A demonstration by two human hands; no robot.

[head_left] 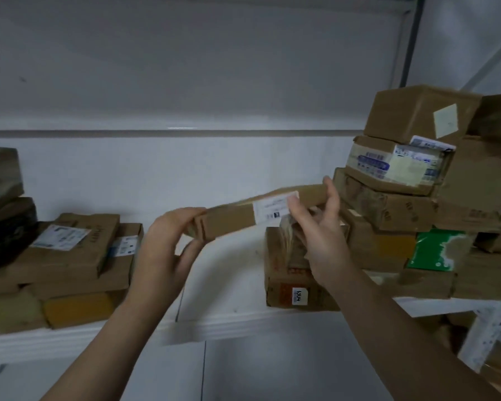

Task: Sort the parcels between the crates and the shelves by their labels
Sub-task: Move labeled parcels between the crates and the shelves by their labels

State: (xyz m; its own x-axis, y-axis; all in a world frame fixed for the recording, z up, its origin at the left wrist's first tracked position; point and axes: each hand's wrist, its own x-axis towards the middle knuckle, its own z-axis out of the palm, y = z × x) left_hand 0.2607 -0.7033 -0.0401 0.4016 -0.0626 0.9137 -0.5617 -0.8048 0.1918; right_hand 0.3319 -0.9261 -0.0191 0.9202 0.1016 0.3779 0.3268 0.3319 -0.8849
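Observation:
I hold a long flat cardboard parcel (229,218) with a white label in the air above the white shelf (214,325). My left hand (168,250) grips its near left end, thumb on top. My right hand (315,227) holds the right part, thumb on the label and fingers reaching over the far edge. The parcel tilts up to the right, its far end close to a leaning stack of brown boxes (388,204). Just below it stands a taped box with a small numbered sticker (298,287).
A low pile of flat parcels (75,256) lies at the left of the shelf, with darker boxes (3,215) beyond. At the right a tall stack includes a green packet (434,253). More parcels show below the shelf at right (498,360).

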